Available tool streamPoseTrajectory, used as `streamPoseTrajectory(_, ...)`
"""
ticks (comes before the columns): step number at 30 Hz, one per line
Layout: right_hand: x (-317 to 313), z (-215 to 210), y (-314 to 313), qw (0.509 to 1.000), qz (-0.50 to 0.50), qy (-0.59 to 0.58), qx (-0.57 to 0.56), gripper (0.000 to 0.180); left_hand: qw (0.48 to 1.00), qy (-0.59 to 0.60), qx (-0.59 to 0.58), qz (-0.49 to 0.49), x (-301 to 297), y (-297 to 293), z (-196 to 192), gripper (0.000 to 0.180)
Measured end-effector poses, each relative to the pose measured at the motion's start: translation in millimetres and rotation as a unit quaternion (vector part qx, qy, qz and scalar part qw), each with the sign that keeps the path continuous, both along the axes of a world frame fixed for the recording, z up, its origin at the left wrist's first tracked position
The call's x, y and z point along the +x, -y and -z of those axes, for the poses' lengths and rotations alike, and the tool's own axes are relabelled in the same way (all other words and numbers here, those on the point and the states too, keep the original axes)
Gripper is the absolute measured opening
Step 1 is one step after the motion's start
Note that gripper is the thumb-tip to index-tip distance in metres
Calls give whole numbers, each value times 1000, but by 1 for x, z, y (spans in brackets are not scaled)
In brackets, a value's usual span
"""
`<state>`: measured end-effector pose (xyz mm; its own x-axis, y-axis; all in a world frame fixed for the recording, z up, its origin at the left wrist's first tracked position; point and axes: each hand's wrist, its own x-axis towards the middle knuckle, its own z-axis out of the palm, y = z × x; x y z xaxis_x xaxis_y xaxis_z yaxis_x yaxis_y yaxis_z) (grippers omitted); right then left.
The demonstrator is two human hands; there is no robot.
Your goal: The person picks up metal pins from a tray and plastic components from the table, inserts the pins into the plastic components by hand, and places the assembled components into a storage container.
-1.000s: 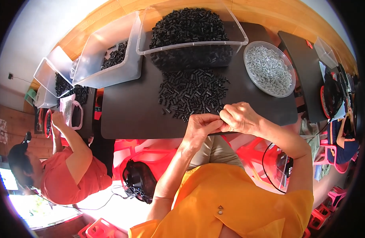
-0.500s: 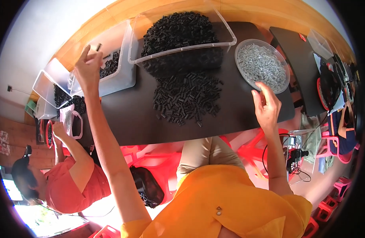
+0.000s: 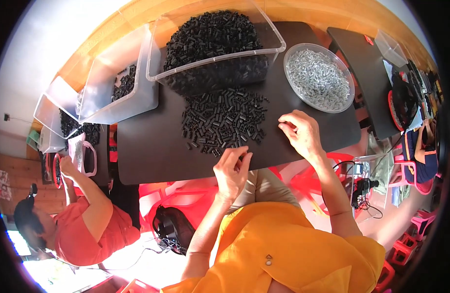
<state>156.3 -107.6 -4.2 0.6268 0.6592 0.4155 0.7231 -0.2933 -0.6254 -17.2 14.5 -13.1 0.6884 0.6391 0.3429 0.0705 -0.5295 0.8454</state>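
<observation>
At my far left a co-worker in a red shirt (image 3: 90, 229) handles a clear bag beside small clear bins of black parts (image 3: 63, 122). Next along the dark rectangular table (image 3: 146, 156) stands a clear plastic tub (image 3: 118, 93) with only a few black pieces in it, then the big clear plastic bin heaped with small black cylindrical parts (image 3: 212, 41). In front of that bin lies the loose pile of the same black parts (image 3: 224, 122), spread flat on the table.

My left hand (image 3: 233, 171) sits at the near edge of the pile, fingers curled, tips touching the closest pieces; whether it already pinches one I cannot tell. My right hand (image 3: 300, 132) rests just right of the pile, thumb and forefinger pinched together, possibly on something too small to make out. Beyond it is the round clear dish of small silvery metal bits (image 3: 318, 78).

The risk I judge: the pile reaches close to the table edge, so a careless sweep of my left hand could knock pieces off onto my lap.
</observation>
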Motion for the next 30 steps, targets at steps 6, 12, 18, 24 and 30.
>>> streamPoseTrajectory(6, -22, 10, -6, 999, -21, -48, 2, 19, 997, 42, 63, -14, -11, 5, 20, 16)
streamPoseTrajectory(12, -22, 8, -19, 998, -45, -7, -34, 24, 997, 33, 64, -24, -9, 1, 22, 16)
streamPoseTrajectory(18, -17, 9, -14, 996, -67, -33, -47, 20, 998, 29, 39, -44, -6, 5, 21, 15)
streamPoseTrajectory(24, -13, 10, -12, 996, -84, -23, -28, 22, 997, 16, 61, -47, -5, 4, 23, 15)
streamPoseTrajectory(30, -15, 10, -4, 978, -70, -191, 53, 30, 997, 55, 11, -58, -7, 5, 20, 15)
